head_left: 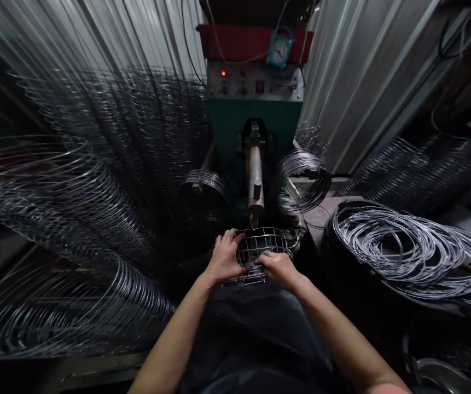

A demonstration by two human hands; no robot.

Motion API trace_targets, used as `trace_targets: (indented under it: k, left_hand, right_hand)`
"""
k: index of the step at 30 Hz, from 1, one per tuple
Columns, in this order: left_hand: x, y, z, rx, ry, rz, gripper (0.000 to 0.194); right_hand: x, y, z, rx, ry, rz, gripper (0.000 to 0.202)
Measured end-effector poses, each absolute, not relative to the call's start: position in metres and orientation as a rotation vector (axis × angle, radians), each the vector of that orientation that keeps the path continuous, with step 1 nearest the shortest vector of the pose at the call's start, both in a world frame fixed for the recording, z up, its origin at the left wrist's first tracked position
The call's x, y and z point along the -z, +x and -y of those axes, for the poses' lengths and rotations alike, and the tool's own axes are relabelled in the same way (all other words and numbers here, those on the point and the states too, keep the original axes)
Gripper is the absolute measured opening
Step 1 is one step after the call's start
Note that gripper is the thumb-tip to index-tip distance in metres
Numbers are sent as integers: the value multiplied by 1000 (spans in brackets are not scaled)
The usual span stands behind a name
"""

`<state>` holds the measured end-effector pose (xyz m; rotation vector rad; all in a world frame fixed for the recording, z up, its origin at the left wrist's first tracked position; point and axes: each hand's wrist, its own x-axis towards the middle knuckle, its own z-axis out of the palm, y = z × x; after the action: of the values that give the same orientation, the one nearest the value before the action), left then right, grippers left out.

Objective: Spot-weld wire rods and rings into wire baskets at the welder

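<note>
A small round wire basket (268,241) with a grid of metal rods is in front of me, below the welding machine's electrode arm (255,180). My left hand (226,256) grips the basket's left side, its fingers over the far wires and the thumb along the near side. My right hand (279,266) is closed at the basket's near right, fingers curled in and the thumb pointing left. What the right fingertips pinch is partly hidden. The electrode tip is just above the basket's far rim.
The green machine (227,126) carries a lit red lamp and a blue clock (280,48). Wire ring bundles hang left (204,180) and right (303,180) of the arm. Stacked wire frames (96,186) crowd the left. A dark tub of wire rings (407,251) stands at the right.
</note>
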<state>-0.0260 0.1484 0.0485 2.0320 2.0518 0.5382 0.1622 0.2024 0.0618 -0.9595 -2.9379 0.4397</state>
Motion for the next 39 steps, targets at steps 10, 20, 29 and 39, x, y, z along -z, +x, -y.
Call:
trace_targets:
  k: [10, 20, 29, 39]
  left_hand:
    - [-49, -39, -173, -673, 2040, -1940, 85]
    - [-53, -36, -187, -693, 1975, -2110, 82]
    - [-52, -40, -193, -724, 1961, -2138, 88]
    - [-56, -51, -215, -687, 1823, -2284, 84]
  right_hand:
    - [-72, 149, -220, -335, -1019, 2906, 25]
    - [-69, 142, -230, -251, -1123, 2831, 27]
    - [-31, 175, -213, -1032, -1047, 1883, 27]
    - [28, 245, -170, -1928, -1282, 644, 19]
